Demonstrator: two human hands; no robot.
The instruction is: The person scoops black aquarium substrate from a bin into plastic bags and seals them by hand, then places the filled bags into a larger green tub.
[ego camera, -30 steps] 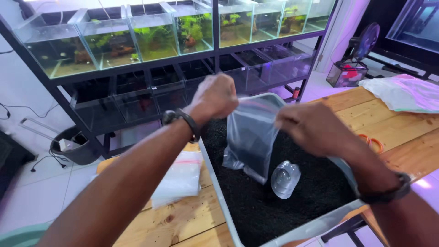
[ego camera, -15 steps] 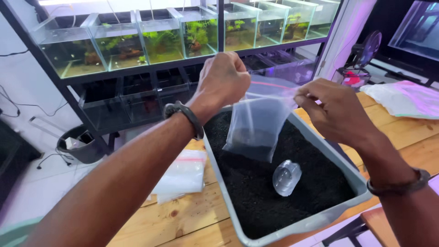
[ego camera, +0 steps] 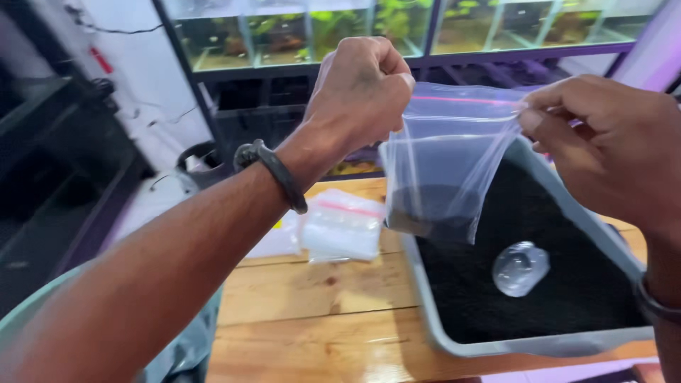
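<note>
A wooden plank table [ego camera: 319, 319] carries a grey tray [ego camera: 425, 312] filled with black substrate, in which a small clear plastic cup [ego camera: 520, 267] lies. Just left of the tray, a stack of empty clear zip bags [ego camera: 340, 227] rests on the planks.

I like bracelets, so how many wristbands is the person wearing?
2. A black wristband circles the left wrist, below the left hand. A dark wristband sits on the right wrist at the picture's right edge, partly cut off, below the right hand.
</note>
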